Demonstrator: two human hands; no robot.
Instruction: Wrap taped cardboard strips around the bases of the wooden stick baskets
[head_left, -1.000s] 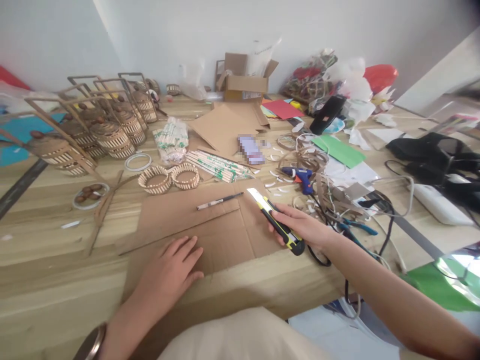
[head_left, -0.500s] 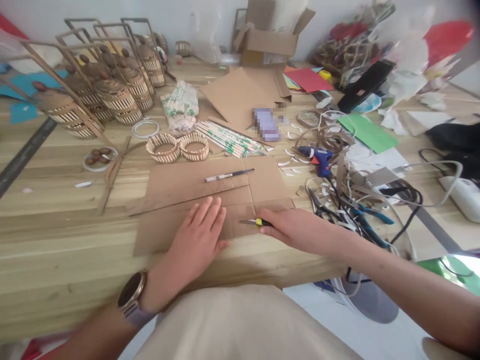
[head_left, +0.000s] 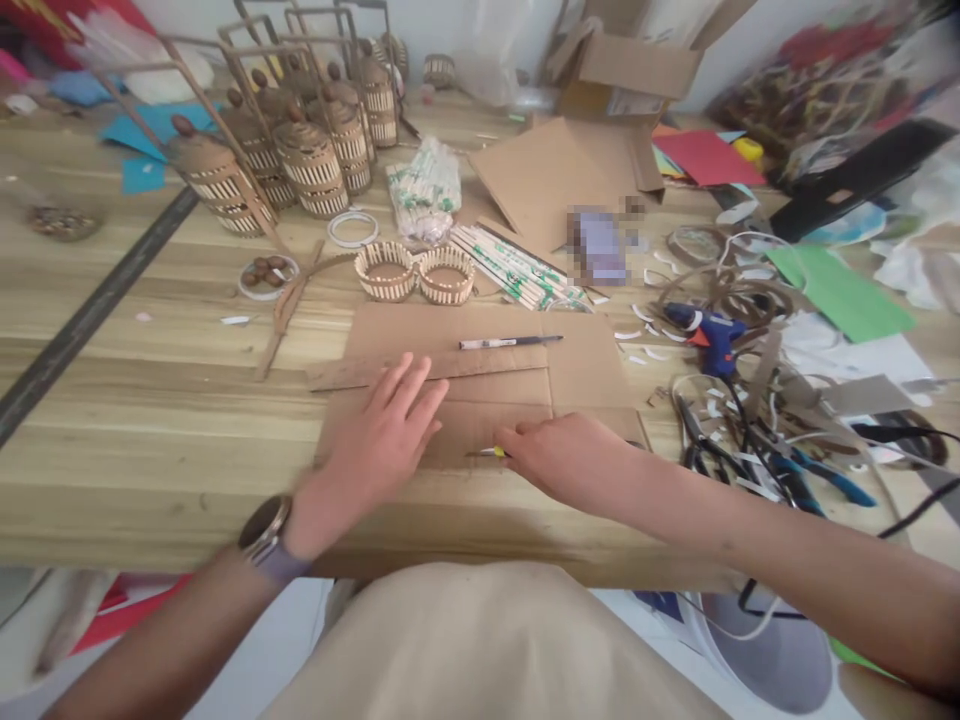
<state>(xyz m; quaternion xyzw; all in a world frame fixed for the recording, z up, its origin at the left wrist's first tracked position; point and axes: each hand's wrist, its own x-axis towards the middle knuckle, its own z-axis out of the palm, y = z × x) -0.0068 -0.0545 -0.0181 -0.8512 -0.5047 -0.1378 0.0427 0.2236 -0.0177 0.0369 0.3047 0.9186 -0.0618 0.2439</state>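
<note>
A sheet of brown cardboard (head_left: 487,425) lies near the table's front edge. Over its left part is my left hand (head_left: 375,435), fingers spread; whether the palm presses on the sheet I cannot tell. My right hand (head_left: 566,455) is closed around a utility knife (head_left: 496,452), its yellow tip showing and its blade pointing left, low over the sheet. A narrow cardboard strip (head_left: 487,385) lies across the sheet beyond my hands. Just past the strip rests a pen (head_left: 510,343). Most of the knife's handle is hidden in my fist.
Two small slatted rings (head_left: 386,272) and paper-wrapped sticks (head_left: 517,265) lie behind the sheet. Slatted lanterns (head_left: 311,165) stand back left. To the right are a blue glue gun (head_left: 712,335), pliers (head_left: 825,480), cords and paper scraps. A cardboard box (head_left: 626,75) stands at the back.
The view has swung left, so the table's things appear farther right. My left hand's fingers look more raised and spread. The knife has turned and sits deeper in my right hand's grip.
</note>
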